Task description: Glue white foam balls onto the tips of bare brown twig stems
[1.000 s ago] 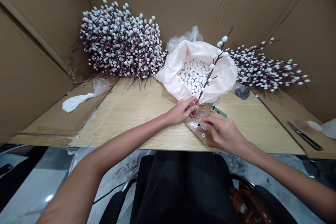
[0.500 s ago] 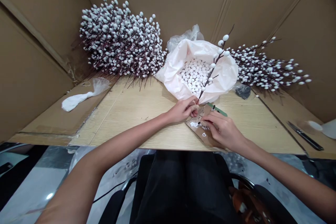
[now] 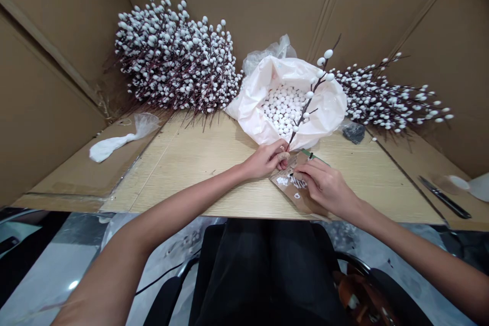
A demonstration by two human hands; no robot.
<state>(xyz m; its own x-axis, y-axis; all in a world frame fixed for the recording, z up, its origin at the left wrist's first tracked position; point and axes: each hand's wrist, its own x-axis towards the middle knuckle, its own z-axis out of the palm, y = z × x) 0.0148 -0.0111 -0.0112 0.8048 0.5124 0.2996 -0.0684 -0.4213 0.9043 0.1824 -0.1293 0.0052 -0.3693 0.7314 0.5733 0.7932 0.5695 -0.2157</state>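
My left hand [image 3: 267,159] is closed on the lower end of a dark brown berry branch [image 3: 303,112], which leans up to the right and carries several white oval berries. A piece of cardboard [image 3: 311,201] lies at the table's front edge, marked with white smears [image 3: 298,181]. My right hand [image 3: 324,183] is pinched over this cardboard, around something thin whose dark ends show beside the fingers; its kind is unclear. Behind both hands stands an open white plastic bag [image 3: 252,127] with many loose white berries [image 3: 284,107] in it.
Large bunches of white-berried branches [image 3: 175,56] lie at the back left, with a smaller bunch [image 3: 389,94] at the right. A small bag of white material [image 3: 114,145] is on the left, a dark lump in plastic [image 3: 353,133] right of centre, and a knife [image 3: 445,197] far right.
My right hand has shifted slightly over the cardboard, so more of the white smears show beneath its fingers. My left hand and the branch look unmoved.
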